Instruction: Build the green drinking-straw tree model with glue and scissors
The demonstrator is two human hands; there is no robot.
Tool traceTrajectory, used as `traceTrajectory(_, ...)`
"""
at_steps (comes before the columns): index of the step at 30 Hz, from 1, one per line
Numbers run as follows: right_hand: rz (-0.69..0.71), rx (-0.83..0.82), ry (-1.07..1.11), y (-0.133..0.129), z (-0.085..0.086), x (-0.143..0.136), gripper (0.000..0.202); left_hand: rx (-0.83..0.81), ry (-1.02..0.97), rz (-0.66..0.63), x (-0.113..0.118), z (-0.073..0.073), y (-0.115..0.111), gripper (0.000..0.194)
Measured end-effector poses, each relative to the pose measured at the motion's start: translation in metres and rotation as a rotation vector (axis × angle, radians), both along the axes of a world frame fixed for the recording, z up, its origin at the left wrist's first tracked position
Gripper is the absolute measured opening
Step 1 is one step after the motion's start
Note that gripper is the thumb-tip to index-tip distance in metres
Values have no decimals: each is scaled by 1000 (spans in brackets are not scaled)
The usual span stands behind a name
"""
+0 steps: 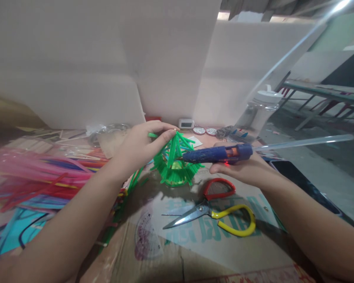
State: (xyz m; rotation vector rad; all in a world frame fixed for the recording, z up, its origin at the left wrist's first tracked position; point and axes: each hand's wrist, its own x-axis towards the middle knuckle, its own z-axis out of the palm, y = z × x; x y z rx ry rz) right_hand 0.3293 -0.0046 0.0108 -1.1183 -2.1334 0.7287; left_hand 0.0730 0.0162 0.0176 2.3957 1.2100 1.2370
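Note:
A small cone-shaped model point(177, 177) built of green fuzzy stems that look like pipe cleaners stands on the cardboard. At its peak, the thumb and forefinger of my left hand point(147, 143) pinch the stems together. My right hand point(244, 171) is wrapped around a blue hot glue gun point(218, 154), whose nozzle points left and meets or nearly meets the model's right side. A clear glue stick point(303, 142) sticks out of the gun's back end, and a red light glows on its underside. Nearer to me lie open scissors point(206, 207) with one red and one yellow handle.
Bundles of pink, red and blue stems point(47, 173) cover the left side. A clear protractor point(148, 236) lies on the cardboard point(212, 255). A phone point(303, 184) and a water bottle point(258, 112) are at the right. A small digital display point(186, 124) stands by the white back panel point(171, 59).

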Motion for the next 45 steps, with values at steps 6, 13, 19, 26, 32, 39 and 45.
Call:
traceTrajectory(6,4,5,-3,-1,1,1,46,-8,-7,-13,-1,0,0,27)
traceTrajectory(13,34,85,-2,-5,6,-2,37,-6,-3,1,0,0,0,28)
traceTrajectory(19,13,38,-70,-3,3,2,38,-8,-5,-3,0,1,-1,28)
traceTrajectory(26,-28,13,-88,-2,-1,3,42,-22,0,1,1,0,-1,28)
traceTrajectory(32,-60,-6,-88,-4,2,0,42,-35,-5,7,0,0,-1,30)
traceTrajectory(39,-55,3,26,-1,-2,-1,46,-37,0,6,0,0,-1,31)
traceTrajectory(45,103,21,134,-1,3,-4,48,-34,-1,9,0,1,-1,31)
